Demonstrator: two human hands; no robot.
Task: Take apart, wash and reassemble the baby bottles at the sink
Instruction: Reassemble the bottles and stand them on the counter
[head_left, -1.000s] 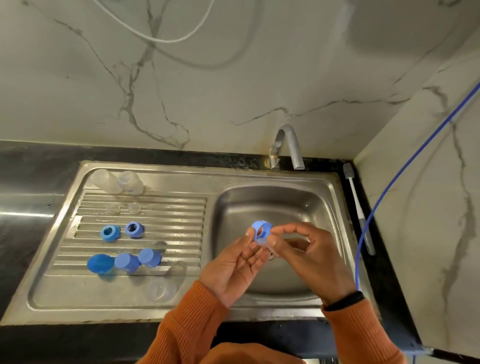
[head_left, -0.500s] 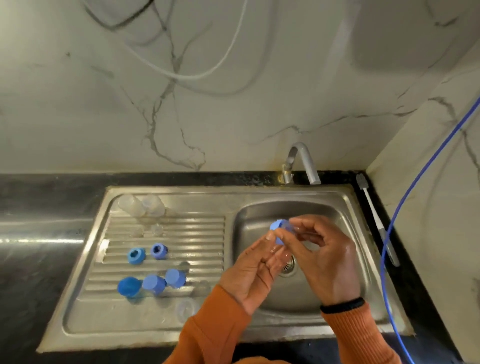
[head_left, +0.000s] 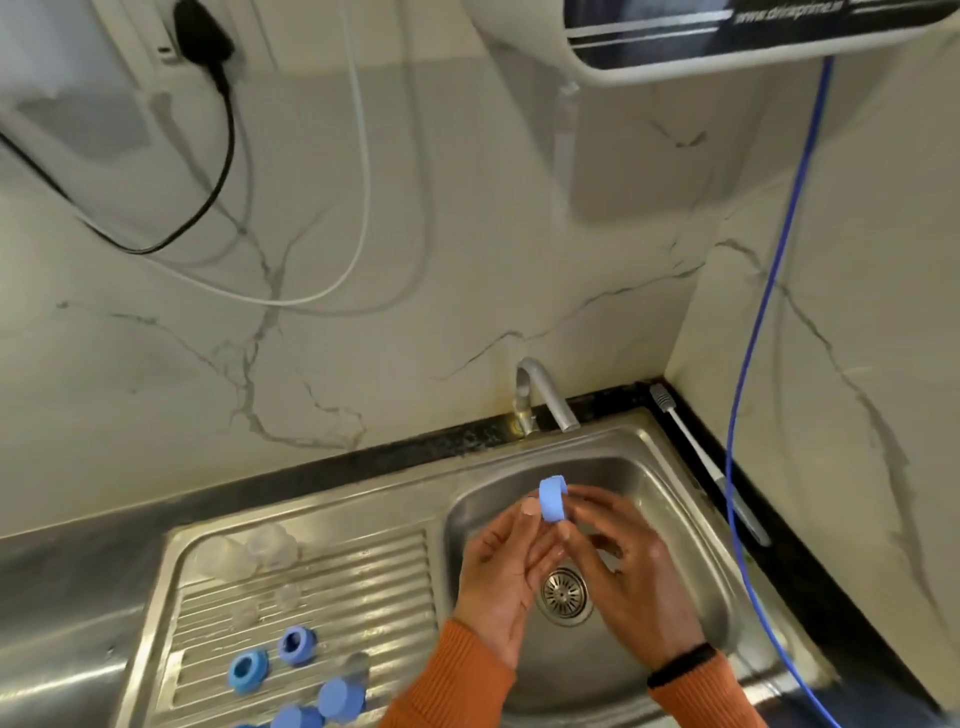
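Observation:
Over the steel sink basin (head_left: 670, 509) both hands hold a blue bottle ring (head_left: 553, 498). My left hand (head_left: 501, 577) touches it with straight fingertips from the left. My right hand (head_left: 623, 571) pinches it between thumb and fingers from the right. On the ribbed drainboard (head_left: 363, 587) lie two blue rings (head_left: 272, 657), blue caps (head_left: 322, 706) at the bottom edge, clear bottles (head_left: 247, 551) at the back and small clear nipples (head_left: 270, 603) between them.
The tap (head_left: 545, 395) stands behind the basin, and the drain strainer (head_left: 565, 592) shows below my hands. A bottle brush (head_left: 696, 452) lies on the black counter to the right. A blue hose (head_left: 748, 364) hangs down the right wall. Cables hang on the back wall.
The camera has tilted up, so the sink sits lower in view and the wall fills more. Both hands have kept the blue ring over the basin and turned it.

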